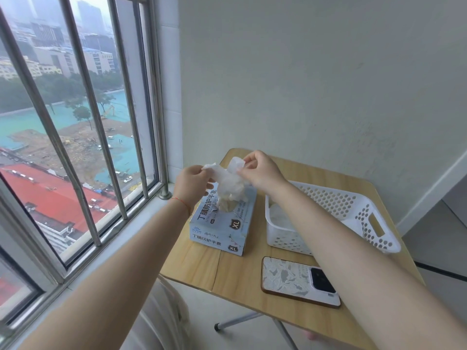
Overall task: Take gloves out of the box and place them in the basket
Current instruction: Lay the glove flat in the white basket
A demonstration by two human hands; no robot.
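Note:
A light blue glove box (222, 228) marked XL stands on the left part of a small wooden table (242, 281). A thin white glove (228, 181) hangs above the box's top opening, its lower end still bunched in the opening. My left hand (193, 181) pinches the glove's left edge. My right hand (262, 173) pinches its upper right edge. Both hands hold it stretched just above the box. To the right stands a white perforated basket (353, 210) with white glove material (279, 215) lying at its left end; my right forearm crosses over the basket's front.
A phone (298, 280) in a patterned case lies face down near the table's front edge. A barred window (83, 122) and its sill run along the left. A pale wall (316, 84) stands right behind the table. A metal table leg (240, 320) shows below.

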